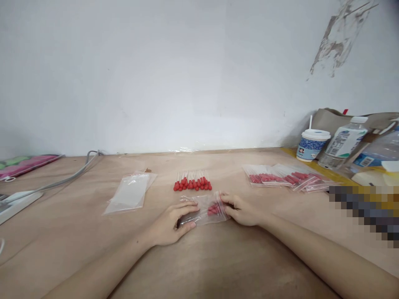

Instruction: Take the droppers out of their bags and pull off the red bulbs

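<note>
A clear zip bag point(202, 211) lies flat on the table in front of me, with several red-tipped pieces point(213, 209) showing inside its right end. My left hand point(174, 220) rests on the bag's left end, fingers and thumb spread apart. At the other end, my right hand point(238, 209) pinches the bag's edge by the red-lined seal. Just behind the bag sits a row of thin pale sticks with red tips point(193, 183), tips facing me. A stack of flat clear bags point(129, 192) lies to the left of it.
Filled zip bags point(286, 176) overlap on the right. Beyond them stand a lidded paper cup point(311, 145) with a straw and a clear bottle point(344, 143). On the left are a grey cable point(73, 172), a white power strip point(21, 203) and a pink pouch point(31, 165). A wall point(162, 83) bounds the back.
</note>
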`<state>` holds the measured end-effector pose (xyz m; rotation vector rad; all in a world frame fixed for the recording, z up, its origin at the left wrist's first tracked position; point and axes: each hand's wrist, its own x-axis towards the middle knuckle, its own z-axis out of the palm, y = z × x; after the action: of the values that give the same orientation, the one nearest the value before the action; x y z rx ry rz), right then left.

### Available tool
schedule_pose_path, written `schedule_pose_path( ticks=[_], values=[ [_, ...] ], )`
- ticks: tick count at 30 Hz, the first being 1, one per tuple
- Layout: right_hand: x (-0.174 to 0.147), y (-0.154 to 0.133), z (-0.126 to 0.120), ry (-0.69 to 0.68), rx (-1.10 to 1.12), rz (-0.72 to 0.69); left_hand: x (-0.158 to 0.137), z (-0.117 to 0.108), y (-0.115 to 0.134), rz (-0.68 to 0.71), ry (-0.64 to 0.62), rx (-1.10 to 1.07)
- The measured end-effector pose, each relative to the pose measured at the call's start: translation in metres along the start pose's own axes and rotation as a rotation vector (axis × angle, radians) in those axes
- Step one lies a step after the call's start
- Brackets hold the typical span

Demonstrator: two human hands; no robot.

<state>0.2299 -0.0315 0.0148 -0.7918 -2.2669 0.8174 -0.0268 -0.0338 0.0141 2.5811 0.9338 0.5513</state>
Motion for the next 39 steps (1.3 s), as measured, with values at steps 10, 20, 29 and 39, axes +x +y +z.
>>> schedule_pose_path(
  ticks=[10,20,29,39],
  values=[
    [0.0,0.01,0.002,0.003,0.124,0.133,0.0,0.0,0.0,0.029,-0.008,-0.015],
    [-0.003,0.018,-0.017,-0.003,0.396,0.325,-0.001,0.0,0.0,0.018,-0.009,-0.004],
    [-0.012,0.032,-0.079,0.323,0.381,0.413,-0.005,-0.012,0.001,0.145,0.001,0.205],
    [0.04,0.028,-0.053,0.759,0.012,0.066,0.006,-0.004,-0.002,0.263,0.072,0.124]
  ],
)
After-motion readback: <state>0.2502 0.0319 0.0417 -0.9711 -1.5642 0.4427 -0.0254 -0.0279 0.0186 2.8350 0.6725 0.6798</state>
